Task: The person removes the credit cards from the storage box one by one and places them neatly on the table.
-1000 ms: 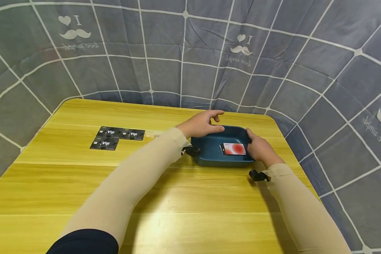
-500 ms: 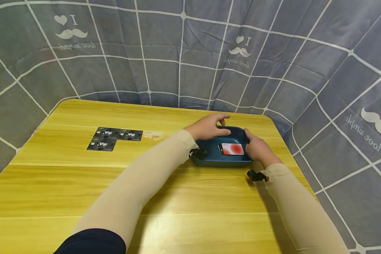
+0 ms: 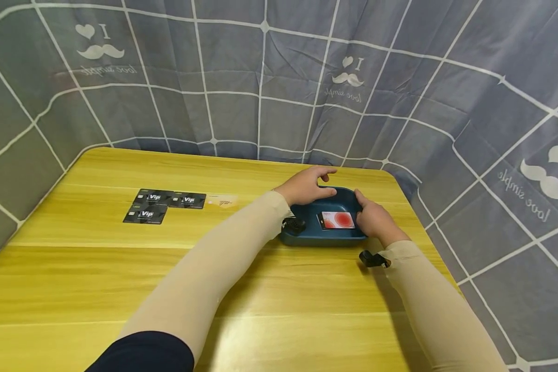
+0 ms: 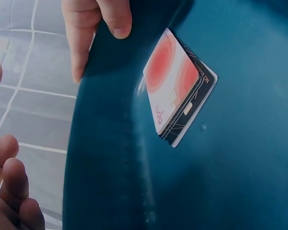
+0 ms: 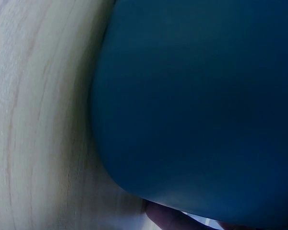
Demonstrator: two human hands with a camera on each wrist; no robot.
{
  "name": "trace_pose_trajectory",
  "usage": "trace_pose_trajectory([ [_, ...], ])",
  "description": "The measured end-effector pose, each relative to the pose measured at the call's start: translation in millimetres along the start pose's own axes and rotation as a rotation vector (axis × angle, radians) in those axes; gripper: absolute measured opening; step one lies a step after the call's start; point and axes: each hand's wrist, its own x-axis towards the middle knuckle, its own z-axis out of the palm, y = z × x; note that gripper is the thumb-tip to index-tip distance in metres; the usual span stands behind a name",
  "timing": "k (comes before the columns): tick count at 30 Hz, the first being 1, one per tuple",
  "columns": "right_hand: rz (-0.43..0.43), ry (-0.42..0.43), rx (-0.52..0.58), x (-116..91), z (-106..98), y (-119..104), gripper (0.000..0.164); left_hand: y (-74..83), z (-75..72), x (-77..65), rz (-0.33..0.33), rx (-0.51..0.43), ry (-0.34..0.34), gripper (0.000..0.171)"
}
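Observation:
A dark blue rectangular box (image 3: 323, 241) stands on the table with a small stack of cards (image 3: 337, 220) inside it. The top card is white with red circles; black cards (image 4: 194, 108) peek out under it in the left wrist view. My right hand (image 3: 376, 219) grips the box's right end, thumb over the rim and a finger outside the wall. Above the box's back left part hovers my left hand (image 3: 307, 185), holding nothing, its fingers loosely bent beyond the back rim. In the right wrist view the box wall (image 5: 197, 120) covers most of the picture.
To the left on the wooden table (image 3: 135, 279) lie several cards: black Vip cards (image 3: 145, 214) and a pale cream card (image 3: 221, 200) beside them. A grey checked curtain (image 3: 232, 67) hangs behind the table and along both sides.
My left hand has moved right over the box, then stayed nearly still. The right hand keeps its grip at the box's right end. The head view has shifted slightly.

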Motion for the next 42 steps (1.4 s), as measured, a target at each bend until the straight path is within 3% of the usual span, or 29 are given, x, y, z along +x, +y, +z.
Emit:
trace_pose_trajectory([
  [12, -0.041, 0.031, -0.03, -3, 1, -1, 0.072, -6.8, 16.2, 9.4, 0.042, 0.022, -0.022, 0.064],
  [18, -0.072, 0.053, -0.038, -6, 1, -3, 0.071, -8.7, 20.8, 14.1, 0.03, 0.026, -0.04, 0.064],
  [26, -0.067, 0.055, -0.027, -7, 0, -5, 0.07, -9.7, 24.3, 16.9, -0.01, 0.043, -0.154, 0.063],
  [33, -0.051, 0.044, -0.013, -7, -1, -4, 0.071, -12.1, 31.5, 19.0, -0.08, 0.129, -0.277, 0.068],
  [42, -0.027, 0.034, 0.002, -7, 0, -3, 0.071, -9.8, 38.4, 18.4, -0.144, 0.183, -0.342, 0.075],
])
